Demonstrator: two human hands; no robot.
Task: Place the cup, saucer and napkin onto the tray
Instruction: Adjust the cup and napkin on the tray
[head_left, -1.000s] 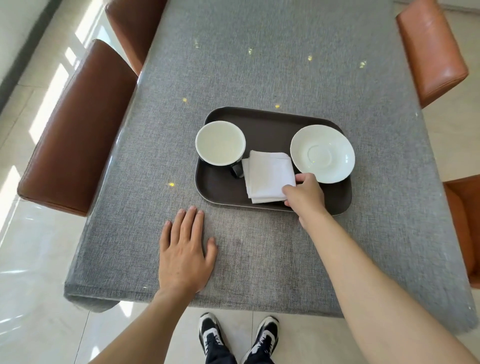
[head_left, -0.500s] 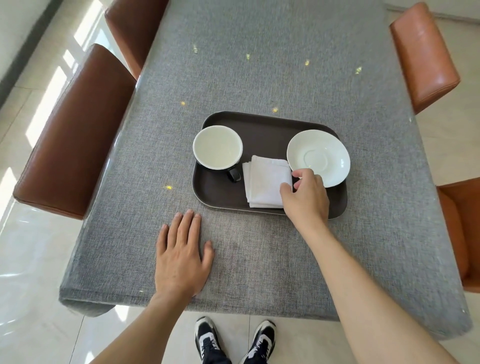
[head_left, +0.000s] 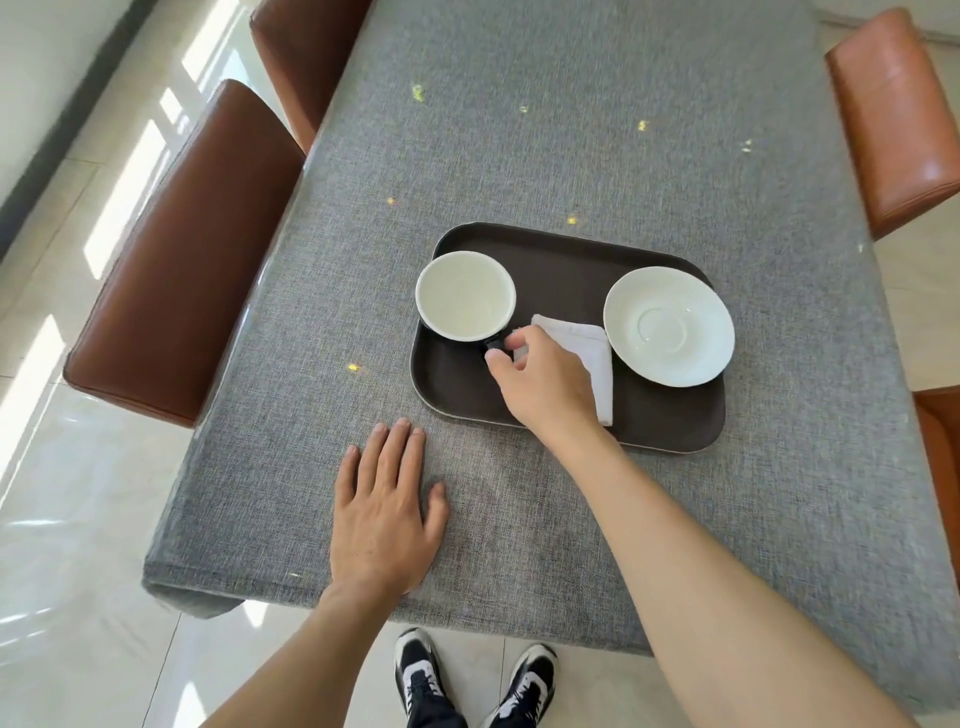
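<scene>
Dark brown rectangular plastic tray sits on the grey cloth-covered desk. On it: white-lined round ceramic cup at the left, white round ceramic saucer at the right, folded white cloth napkin between them (partly covered by the hand). Right hand is over the tray, thumb and forefinger pinched at the cup's dark handle; whether they grip it cannot be told. Left hand lies flat and open on the desk, holding nothing.

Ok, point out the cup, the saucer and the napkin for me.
cup (head_left: 464, 294), head view, inside of the bowl.
saucer (head_left: 668, 326), head view, centre well.
napkin (head_left: 592, 347), head view, visible fold beside the right hand.
</scene>
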